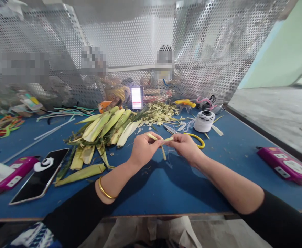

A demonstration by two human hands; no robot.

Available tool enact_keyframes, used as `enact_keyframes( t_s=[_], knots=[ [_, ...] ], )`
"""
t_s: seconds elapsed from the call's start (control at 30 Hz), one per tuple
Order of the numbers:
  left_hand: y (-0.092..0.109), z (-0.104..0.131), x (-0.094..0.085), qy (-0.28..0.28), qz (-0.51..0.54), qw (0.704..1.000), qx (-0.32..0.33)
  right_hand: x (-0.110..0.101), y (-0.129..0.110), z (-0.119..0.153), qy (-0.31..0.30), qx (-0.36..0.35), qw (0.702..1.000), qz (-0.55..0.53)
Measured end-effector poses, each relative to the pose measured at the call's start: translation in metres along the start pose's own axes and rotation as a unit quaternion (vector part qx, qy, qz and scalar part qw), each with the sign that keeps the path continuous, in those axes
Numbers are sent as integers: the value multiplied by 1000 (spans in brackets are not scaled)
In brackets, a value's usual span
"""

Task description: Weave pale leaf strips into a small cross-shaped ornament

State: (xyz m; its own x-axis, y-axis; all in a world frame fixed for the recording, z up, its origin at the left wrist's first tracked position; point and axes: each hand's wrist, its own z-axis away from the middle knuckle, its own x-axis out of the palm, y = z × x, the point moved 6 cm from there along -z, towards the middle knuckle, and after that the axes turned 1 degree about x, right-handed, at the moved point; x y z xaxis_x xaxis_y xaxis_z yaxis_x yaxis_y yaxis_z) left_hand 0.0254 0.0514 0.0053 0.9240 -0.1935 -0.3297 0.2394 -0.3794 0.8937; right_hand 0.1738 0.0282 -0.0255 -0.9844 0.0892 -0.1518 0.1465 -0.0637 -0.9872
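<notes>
Before a perforated metal screen (pixel 138 51), a person in black sleeves sits at a blue worktable (pixel 151 193), with the two hands as the center of the dial. A heap of green and cream husks (pixel 96 129) sprawls from 9 to 10 o'clock, loose leaves spilling toward the table's near edge. A pile of pale shreds (pixel 161 115) lies at 12 o'clock, near the screen. A black-screened phone (pixel 44 181) rests between 8 and 9 o'clock, a small white object (pixel 44 164) on top, with one magenta device (pixel 24 168) just beside it; a second magenta device (pixel 285 162) sits just past 3 o'clock.

At center, the left hand (pixel 143 148) and right hand (pixel 185 146) nearly meet, thumbs and fingers pinched narrow. A cone of white thread (pixel 202 124) stands upright at 2 o'clock, and yellow-handled scissors (pixel 202 139) lie near the right hand, toward 3 o'clock. A gold bangle (pixel 103 191) circles the left wrist.

Raised above the tabletop, a pale husk strip (pixel 152 136) is gripped in the left fingertips and a pale piece (pixel 169 138) in the right; whether they are joined cannot be told. A slim tip (pixel 164 153) hangs between them toward 6 o'clock.
</notes>
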Motion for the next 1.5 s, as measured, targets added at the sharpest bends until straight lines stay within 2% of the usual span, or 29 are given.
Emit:
enact_keyframes(
  t_s=[0.13,0.27,0.4,0.47,0.53,0.6,0.67,0.73,0.8,0.87,0.93,1.03,1.13,1.2,1.27,1.33,1.4,1.43,1.5],
  knots=[
    [1,1,-5,48,-69,996,22,7,2,6,11,-21,1000,1],
    [-1,1,-5,54,-83,995,9,15,-12,19,27,-128,988,78],
    [-2,1,1,-2,-81,997,-12,10,-37,30,48,-275,938,205],
    [-2,2,9,-64,-41,997,-31,4,-43,27,30,-296,928,223],
    [-1,4,17,-135,31,989,-54,-2,-40,17,-15,-251,950,187],
    [0,6,23,-187,104,974,-68,-5,-31,8,-59,-163,977,124],
    [2,7,24,-196,139,969,-60,-5,-20,2,-81,-69,993,55],
    [4,4,18,-162,127,978,-30,-2,-10,0,-79,3,997,-3],
    [8,2,8,-102,69,992,14,2,-3,0,-75,44,995,-52],
    [12,1,-1,-34,-17,997,67,7,2,2,-73,62,992,-83],
    [17,3,-7,20,-103,988,111,11,5,4,-69,65,992,-88],
    [18,6,-8,54,-191,969,147,15,1,10,-52,12,997,-49],
    [17,7,-5,46,-257,948,184,13,-16,18,-12,-111,993,44],
    [18,9,1,23,-306,922,235,8,-29,22,23,-198,971,132],
    [21,13,8,-11,-366,879,305,2,-37,23,44,-253,944,206],
    [24,18,17,-47,-434,821,369,-4,-38,17,39,-257,936,237],
    [26,24,25,-77,-495,765,405,-7,-32,8,12,-217,948,231],
    [26,27,30,-92,-519,744,410,-7,-27,4,-8,-186,958,220],
    [25,32,37,-117,-549,727,396,-3,-15,-2,-48,-122,973,190]
  ],
)
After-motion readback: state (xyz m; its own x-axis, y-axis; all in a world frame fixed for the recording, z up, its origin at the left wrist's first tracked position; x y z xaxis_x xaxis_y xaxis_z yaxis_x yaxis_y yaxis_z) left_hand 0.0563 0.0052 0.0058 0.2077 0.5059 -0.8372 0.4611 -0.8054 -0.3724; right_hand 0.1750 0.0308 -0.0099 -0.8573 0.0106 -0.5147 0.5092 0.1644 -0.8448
